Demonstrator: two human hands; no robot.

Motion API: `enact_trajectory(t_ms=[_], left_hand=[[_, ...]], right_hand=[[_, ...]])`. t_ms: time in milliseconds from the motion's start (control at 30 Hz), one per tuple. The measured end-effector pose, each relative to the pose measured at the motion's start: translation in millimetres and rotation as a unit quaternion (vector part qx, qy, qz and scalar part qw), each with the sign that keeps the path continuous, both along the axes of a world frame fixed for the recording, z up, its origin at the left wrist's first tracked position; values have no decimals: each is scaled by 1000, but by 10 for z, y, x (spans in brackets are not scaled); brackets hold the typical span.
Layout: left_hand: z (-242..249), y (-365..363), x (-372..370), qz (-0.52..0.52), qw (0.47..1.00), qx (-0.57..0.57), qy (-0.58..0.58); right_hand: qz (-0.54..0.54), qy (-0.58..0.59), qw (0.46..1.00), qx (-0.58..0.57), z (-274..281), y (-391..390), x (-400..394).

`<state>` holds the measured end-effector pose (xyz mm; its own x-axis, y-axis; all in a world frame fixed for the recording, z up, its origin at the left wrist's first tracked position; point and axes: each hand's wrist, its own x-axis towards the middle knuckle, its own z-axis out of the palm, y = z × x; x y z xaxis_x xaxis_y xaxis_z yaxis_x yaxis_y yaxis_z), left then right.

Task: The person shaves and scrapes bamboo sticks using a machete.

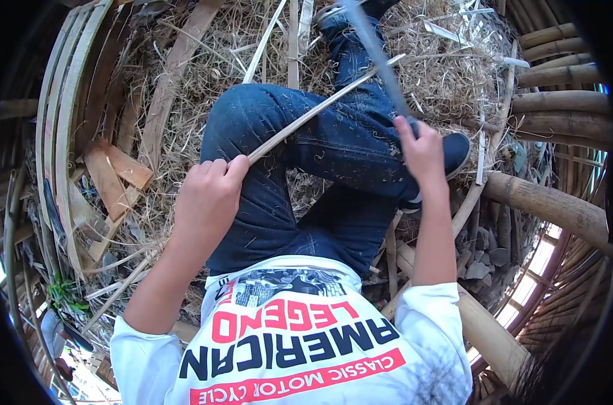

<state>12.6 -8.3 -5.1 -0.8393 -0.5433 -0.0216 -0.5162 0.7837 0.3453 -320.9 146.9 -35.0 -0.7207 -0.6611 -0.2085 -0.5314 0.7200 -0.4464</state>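
My left hand (210,196) is closed round the near end of a thin, pale bamboo strip (313,115). The strip slants up and right across my jeans (252,121). My right hand (424,152) grips the handle of a long-bladed knife (380,64), its thumb stretched along the handle. The blade points up and away, somewhat blurred, and crosses the strip near its far end; whether they touch I cannot tell. Small shavings cling to the jeans.
Curly shavings (448,81) cover the ground. Long bamboo slats (63,115) stand at the left, beside wooden offcuts (114,175). Thick bamboo poles (549,202) lie at the right, near stones (478,270). Part of a person (53,334) shows at the lower left.
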Motion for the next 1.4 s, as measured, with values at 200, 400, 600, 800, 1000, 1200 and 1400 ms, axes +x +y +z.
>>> enact_trajectory(t_ms=[200, 400, 600, 800, 1000, 1200, 1400], left_hand=[[-18, -1, -11, 3, 1000, 0, -10], [-11, -8, -1, -1, 1000, 9, 6], [4, -9, 7, 3, 1000, 16, 0], [-50, -17, 76, 4, 998, 41, 51], [-9, -1, 66, 12, 999, 33, 31], [174, -33, 143, 38, 998, 39, 11], [249, -233, 419, 79, 995, 61, 19]], right_hand=[[-3, 5, 1000, -4, 46, 75, -80], [109, -11, 993, 34, 197, -19, 396], [-33, 17, 999, -21, -76, 31, -264], [-100, 39, 991, 79, -157, 229, -342], [-88, 59, 990, 96, -91, 237, -96], [-164, -100, 975, -108, -116, 455, -18], [-163, -149, 955, -197, 152, 501, 331]])
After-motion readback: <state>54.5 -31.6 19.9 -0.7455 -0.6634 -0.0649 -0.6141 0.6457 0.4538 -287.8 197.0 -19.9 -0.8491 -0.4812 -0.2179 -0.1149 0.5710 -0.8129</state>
